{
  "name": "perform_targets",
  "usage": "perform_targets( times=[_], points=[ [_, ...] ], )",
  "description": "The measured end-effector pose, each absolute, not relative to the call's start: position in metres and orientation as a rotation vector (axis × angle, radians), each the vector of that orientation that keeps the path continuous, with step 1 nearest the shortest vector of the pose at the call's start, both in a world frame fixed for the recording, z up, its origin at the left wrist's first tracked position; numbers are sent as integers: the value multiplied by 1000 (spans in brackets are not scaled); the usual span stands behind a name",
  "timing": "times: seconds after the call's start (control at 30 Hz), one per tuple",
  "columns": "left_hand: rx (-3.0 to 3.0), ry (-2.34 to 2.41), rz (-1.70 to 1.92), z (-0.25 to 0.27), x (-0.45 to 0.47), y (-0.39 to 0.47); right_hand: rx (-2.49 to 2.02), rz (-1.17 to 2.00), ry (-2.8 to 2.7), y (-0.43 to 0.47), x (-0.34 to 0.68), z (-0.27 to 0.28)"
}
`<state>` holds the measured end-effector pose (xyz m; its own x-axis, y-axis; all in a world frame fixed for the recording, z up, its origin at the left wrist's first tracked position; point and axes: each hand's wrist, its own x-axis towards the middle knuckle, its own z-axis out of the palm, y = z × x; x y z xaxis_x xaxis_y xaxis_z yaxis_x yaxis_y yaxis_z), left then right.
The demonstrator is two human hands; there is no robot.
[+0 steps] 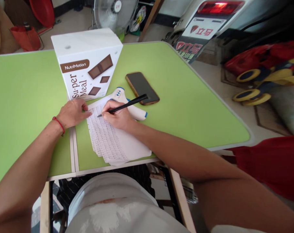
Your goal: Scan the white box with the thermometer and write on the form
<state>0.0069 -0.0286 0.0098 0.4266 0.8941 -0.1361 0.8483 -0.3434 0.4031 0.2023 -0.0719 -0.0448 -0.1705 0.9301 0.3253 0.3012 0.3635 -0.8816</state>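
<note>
My right hand [118,116] is closed around a black pen [129,103], whose tip rests on the upper part of the written sheets. The sheets of paper [110,142] lie loosely stacked, with rows of small handwriting on the left and blank paper on the right. At their upper left corner rests my left hand [73,113], a red cord on its wrist. Its thumb is apart from the bent fingers and reaches the paper's edge. A white and blue handheld device like an infrared thermometer [139,112] lies partly behind my right hand.
A white NutriMotion box [88,61] stands just beyond the papers. A dark phone [142,85] in a brown-edged case lies to the right on the green table [190,110]. Behind the table stand a fan [112,16] and a vehicle with a red tail light [219,7].
</note>
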Motion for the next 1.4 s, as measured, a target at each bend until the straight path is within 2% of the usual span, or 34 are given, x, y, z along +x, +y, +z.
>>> perform_targets(
  times=[0.27,0.7,1.4],
  points=[
    [2281,1496,133,11,7,-29,-1023,911,-1732,-74,202,-47],
    [2273,1470,218,6,8,-27,-1080,865,-1761,-74,202,-48],
    [2269,1500,139,10,9,-29,-1103,867,-1759,-74,201,-45]
  ],
)
